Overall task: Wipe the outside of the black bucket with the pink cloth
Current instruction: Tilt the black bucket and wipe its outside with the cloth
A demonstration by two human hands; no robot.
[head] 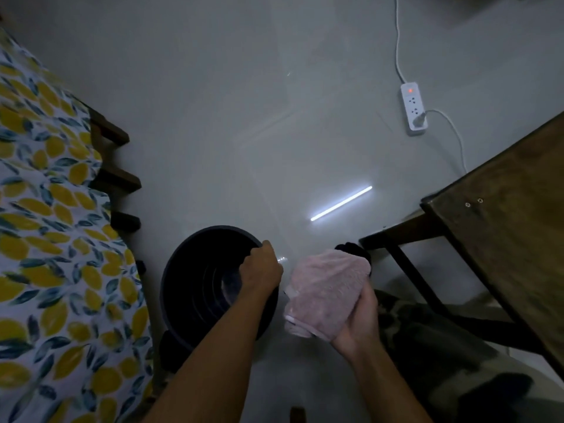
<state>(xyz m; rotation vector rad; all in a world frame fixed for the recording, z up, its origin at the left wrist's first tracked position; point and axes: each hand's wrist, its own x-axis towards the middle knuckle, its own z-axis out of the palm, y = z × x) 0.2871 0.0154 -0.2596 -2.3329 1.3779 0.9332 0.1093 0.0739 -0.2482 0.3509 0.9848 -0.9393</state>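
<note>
The black bucket (195, 288) stands upright on the grey floor, seen from above with its dark inside showing. My left hand (262, 268) grips the bucket's right rim, fingers curled over the edge. My right hand (358, 319) holds the pink cloth (325, 293) bunched up just to the right of the bucket. The cloth hangs close to the bucket's outer wall; whether it touches it I cannot tell.
A bed with a yellow leaf-print sheet (45, 239) runs along the left. A dark wooden table (500, 221) stands at the right, over a dark patterned fabric (433, 346). A white power strip (413, 109) with cables lies on the floor farther back. Grey floor (244, 132) stretches ahead.
</note>
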